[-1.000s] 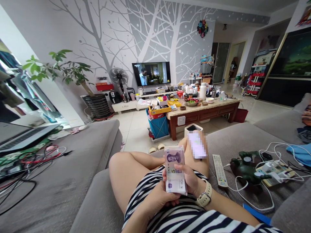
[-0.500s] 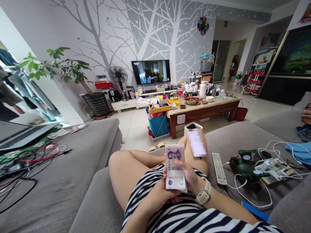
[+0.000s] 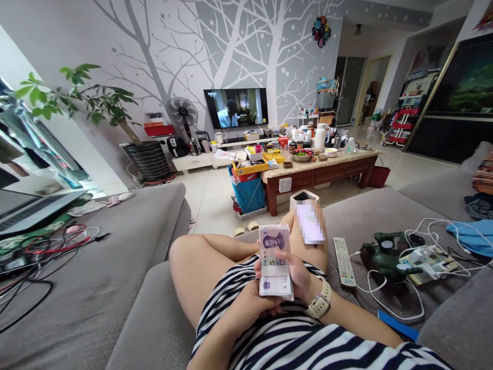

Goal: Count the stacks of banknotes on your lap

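Observation:
A stack of purple five-yuan banknotes (image 3: 275, 246) stands tilted towards me over my lap. My right hand (image 3: 299, 277), with a cream watch (image 3: 320, 300) on its wrist, grips the stack from the right side. Its thumb lies across the front, and fingertips show at the left edge. Closed round the lower end is my left hand (image 3: 252, 303), its thumb along the bottom edge and its fingers partly hidden below. Just beyond the notes, a phone (image 3: 309, 223) with a blurred screen rests on my leg.
On the sofa to the right lie a remote control (image 3: 344, 261), a dark green figure (image 3: 387, 262) and a power strip (image 3: 431, 264) with white cables. A laptop (image 3: 42, 210) and tangled cables (image 3: 34, 267) lie left. Ahead stands a crowded coffee table (image 3: 319, 172).
The whole view has shifted slightly, so things appear a little further left and up. Both hands keep the same hold on the banknotes.

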Demonstrator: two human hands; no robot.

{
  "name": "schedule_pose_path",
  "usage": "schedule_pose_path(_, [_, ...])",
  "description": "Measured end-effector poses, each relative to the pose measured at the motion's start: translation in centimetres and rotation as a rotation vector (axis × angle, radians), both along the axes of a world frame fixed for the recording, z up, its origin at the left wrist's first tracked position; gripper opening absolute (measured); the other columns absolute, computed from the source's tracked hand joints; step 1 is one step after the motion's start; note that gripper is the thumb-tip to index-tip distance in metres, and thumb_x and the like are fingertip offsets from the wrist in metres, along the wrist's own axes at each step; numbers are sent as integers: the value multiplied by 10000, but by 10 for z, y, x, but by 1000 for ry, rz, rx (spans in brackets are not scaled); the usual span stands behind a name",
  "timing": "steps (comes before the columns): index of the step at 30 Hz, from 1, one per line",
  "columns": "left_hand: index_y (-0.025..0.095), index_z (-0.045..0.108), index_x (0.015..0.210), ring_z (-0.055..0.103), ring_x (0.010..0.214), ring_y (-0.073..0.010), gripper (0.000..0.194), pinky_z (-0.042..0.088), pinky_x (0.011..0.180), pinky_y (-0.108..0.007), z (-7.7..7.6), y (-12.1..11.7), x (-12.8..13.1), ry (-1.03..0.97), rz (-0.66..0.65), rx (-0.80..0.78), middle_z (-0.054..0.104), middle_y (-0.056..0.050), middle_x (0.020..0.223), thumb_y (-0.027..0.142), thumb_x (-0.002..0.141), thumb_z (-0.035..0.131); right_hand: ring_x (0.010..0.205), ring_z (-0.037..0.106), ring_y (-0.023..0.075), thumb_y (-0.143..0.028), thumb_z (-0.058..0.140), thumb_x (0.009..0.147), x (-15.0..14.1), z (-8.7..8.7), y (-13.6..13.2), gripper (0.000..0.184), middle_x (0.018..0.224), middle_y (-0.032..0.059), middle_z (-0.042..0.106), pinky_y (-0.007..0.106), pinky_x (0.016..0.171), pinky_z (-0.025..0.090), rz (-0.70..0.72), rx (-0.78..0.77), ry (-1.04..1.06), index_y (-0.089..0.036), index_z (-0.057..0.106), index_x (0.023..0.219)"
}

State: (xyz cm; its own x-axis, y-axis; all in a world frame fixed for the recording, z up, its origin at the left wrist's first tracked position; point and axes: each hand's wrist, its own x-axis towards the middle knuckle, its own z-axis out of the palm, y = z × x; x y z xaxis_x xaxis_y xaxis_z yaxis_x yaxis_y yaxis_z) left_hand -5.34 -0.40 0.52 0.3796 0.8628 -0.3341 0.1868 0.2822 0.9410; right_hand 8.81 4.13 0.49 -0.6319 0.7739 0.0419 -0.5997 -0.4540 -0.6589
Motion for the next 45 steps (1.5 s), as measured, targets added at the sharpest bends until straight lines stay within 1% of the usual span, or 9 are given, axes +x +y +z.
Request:
schedule_pose_path(5, [145,724,732,518,544,-138,219,291,528,-277,-2,2,-3,-36,-6,-17,663,-6,572,348,650,722,804,685,232,-384,686,745,-2,2,-1,465,899,86,734,351,739,530,-5,5,13,-190,646,1165])
schedule_pose_path(13, [164,750,711,523,543,-117,170,296,538,-260,0,2,-6,-95,-14,-57,670,14,549,330,687,727,716,663,176,-391,684,712,-4,1,-3,354,798,98,726,269,678,512,22,-23,-77,-87,710,893])
schedule_pose_path(19, [168,763,754,532,544,-111,162,268,530,-261,-2,3,-9,-103,-22,-100,683,15,563,305,680,714,743,684,204,-412,669,748,-4,4,-4,379,803,113,732,298,689,524,35,-17,-79,-82,704,931])
schedule_pose_path(24, [157,763,768,542,569,-126,248,268,531,-264,-2,3,-10,-93,-31,-85,695,-15,603,384,673,735,857,707,251,-376,664,790,-4,6,-4,384,952,123,749,385,780,545,-35,-22,-42,-134,677,1087])
schedule_pose_path(29, [158,770,802,565,620,-132,240,307,558,-251,0,1,-8,-65,-27,-34,713,-16,653,351,684,691,896,707,261,-371,701,785,-2,4,0,373,965,136,751,403,820,539,-40,-3,-79,-112,688,1052])
schedule_pose_path(36, [143,764,808,530,605,-153,245,324,567,-276,1,0,-3,45,44,100,695,-18,647,326,708,636,727,672,201,-270,779,679,3,9,10,337,809,21,739,326,710,522,-429,19,-157,-171,666,981])
schedule_pose_path(41, [151,702,715,561,632,-186,168,411,635,-300,2,-2,-1,189,45,221,684,-26,650,259,717,573,797,674,211,-346,804,687,1,14,5,376,870,17,737,357,777,530,-537,31,-104,-190,664,999])
schedule_pose_path(44, [168,728,849,631,790,-233,196,460,760,-330,13,-3,-9,249,-30,309,740,-35,815,232,696,624,836,671,212,-391,784,732,4,15,2,355,916,23,736,364,805,534,-597,108,-124,-202,673,1012])
schedule_pose_path(45, [187,726,971,640,890,-256,328,465,821,-347,19,-3,-13,264,-18,347,751,-41,943,213,647,684,869,668,216,-405,766,758,6,15,1,339,939,29,735,369,829,532,-640,168,-149,-203,678,1015])
